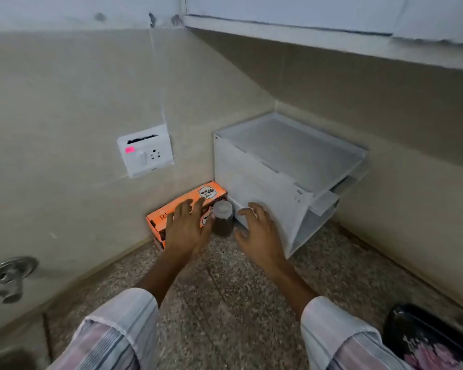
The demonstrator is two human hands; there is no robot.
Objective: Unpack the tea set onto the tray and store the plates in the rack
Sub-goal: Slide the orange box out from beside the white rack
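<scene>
Left hand: your left hand [185, 227] reaches forward with its fingers [201, 205] straight and spread apart, holding nothing; the fingertips lie over the top of the orange box [171, 209], though you cannot tell whether they touch it.
Right hand: your right hand [259, 231] is held forward with its fingers [247, 212] loosely curved and apart, gripping nothing; the thumb points toward the jar.
Jar: a small jar [222, 218] with a pale lid and dark contents stands upright between your 2 hands, just beside the left fingertips and near the right thumb.
Orange box: it lies flat against the wall, under and beyond your left fingers, its far end just beside the rack.
Rack: the white rack [286, 166] sits in the corner, just beyond and to the right of your right fingers; its shelves show no plates.
Tray: a dark tray [401, 321] with a pink floral pattern sits at the lower right, well behind your right fingers, beside your sleeve.
Counter: the speckled stone counter [225, 284] runs under both forearms.
Wall: a white socket plate [145, 150] is mounted on the wall above and left of your left fingers; a metal tap [11, 273] is far to the left.
</scene>
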